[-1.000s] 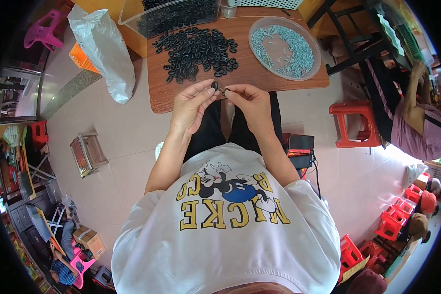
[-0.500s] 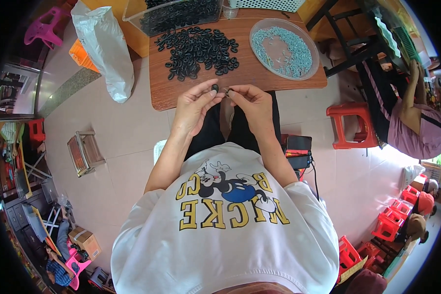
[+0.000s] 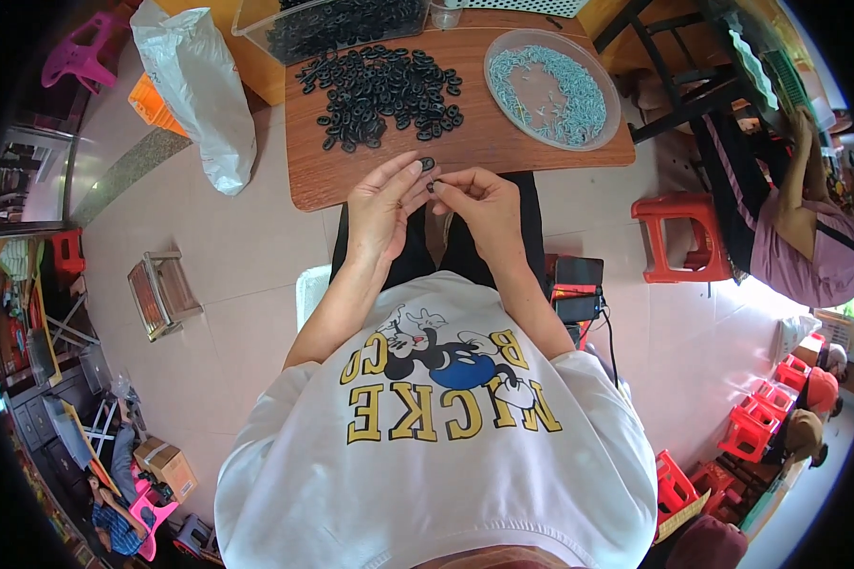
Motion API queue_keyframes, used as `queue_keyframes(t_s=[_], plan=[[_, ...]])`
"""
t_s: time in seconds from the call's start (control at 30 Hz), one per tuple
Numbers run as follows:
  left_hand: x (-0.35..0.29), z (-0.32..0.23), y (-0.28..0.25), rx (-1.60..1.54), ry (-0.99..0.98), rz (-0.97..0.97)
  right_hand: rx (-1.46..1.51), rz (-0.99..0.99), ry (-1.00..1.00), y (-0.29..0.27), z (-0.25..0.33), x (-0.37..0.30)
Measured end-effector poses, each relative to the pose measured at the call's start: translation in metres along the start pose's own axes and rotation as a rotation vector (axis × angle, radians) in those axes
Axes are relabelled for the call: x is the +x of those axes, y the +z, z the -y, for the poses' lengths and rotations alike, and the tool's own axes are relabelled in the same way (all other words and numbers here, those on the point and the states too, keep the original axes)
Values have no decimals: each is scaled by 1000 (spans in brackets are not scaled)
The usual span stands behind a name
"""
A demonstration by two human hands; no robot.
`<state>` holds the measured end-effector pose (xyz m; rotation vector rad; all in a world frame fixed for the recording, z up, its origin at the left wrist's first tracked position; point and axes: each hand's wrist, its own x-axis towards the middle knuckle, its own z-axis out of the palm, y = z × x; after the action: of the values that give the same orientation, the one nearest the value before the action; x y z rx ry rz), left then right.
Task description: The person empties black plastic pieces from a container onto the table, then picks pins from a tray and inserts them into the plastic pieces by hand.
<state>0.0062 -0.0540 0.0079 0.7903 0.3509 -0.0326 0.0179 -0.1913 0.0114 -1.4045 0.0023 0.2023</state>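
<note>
Over the near edge of the brown wooden table (image 3: 318,185), my two hands are almost touching. My left hand (image 3: 378,211) pinches a small black oval piece (image 3: 427,164) between thumb and fingertips. Close beside it, the thumb and forefinger of my right hand (image 3: 489,211) are closed on a tiny dark piece (image 3: 433,187), too small to make out fully. Ahead of my left hand lies a loose pile of black oval pieces (image 3: 384,95). To the right stands a round clear plastic tray (image 3: 539,93) with many small silvery-blue screws (image 3: 586,106) in a ring.
Behind the pile is a clear bin (image 3: 247,27) full of black pieces, with a white perforated basket (image 3: 531,7) to its right. A white sack (image 3: 199,104) stands left of the table. Red stools (image 3: 678,237) and another seated person (image 3: 797,218) are at the right.
The black piece in my left hand has turned, so its oval face shows more. My right hand has shifted slightly left, and the view has moved a little.
</note>
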Motion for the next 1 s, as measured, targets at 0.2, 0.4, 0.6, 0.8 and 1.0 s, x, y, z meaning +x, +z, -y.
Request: queue_keyframes(t_s=[0.2,0.4,0.6,0.8,1.0], plan=[[0,9,-7,19,20,4,32,-7,10,0,-2,1],[-4,13,-8,103,81,10,44,-28,-6,0,-7,1],[-8,15,-12,213,150,18,65,-6,-22,2,-7,-3],[-9,11,-20,253,132,107,-45,110,-80,-4,-11,-3],[-11,9,-24,411,205,167,3,128,-57,-4,-10,-5]])
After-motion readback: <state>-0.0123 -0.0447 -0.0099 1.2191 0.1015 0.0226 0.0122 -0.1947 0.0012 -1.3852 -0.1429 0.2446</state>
